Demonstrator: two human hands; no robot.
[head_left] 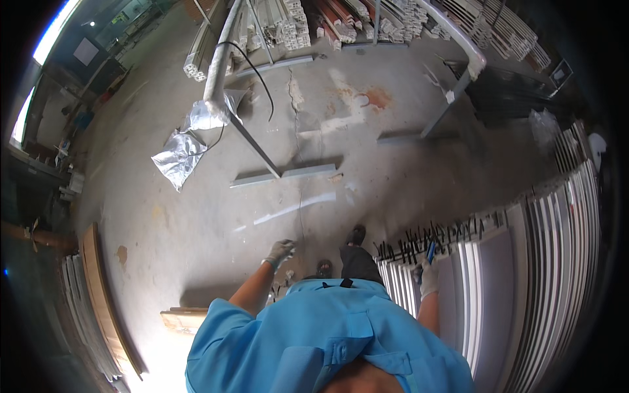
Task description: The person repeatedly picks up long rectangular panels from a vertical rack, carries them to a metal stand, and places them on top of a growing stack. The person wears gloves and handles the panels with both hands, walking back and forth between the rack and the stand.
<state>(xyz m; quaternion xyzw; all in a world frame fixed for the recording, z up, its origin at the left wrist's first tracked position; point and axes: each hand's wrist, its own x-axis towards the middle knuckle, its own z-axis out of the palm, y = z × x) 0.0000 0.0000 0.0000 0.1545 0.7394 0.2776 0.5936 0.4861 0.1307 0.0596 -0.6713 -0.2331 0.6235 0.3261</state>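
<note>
My left hand [282, 252], in a pale work glove, hangs out over the concrete floor, touching nothing. Its fingers are loosely bent and a little apart, with nothing seen in them. At my right side, my right hand [428, 278], also gloved, is closed around a small blue tool [431, 250] whose kind is too small to make out. That hand is over the near end of a row of upright white and grey panels [493, 281]. Several black hook-like pieces [419, 240] stick up along the panels' ends, right by the tool.
A metal frame with a wrapped rail [219, 62] stands ahead on flat feet [288, 175]. Silver sheeting [180, 159] lies beside it. Stacked long profiles [282, 26] fill the back. Wooden boards [105, 295] lean at left; a low wooden piece [183, 319] lies near my left elbow.
</note>
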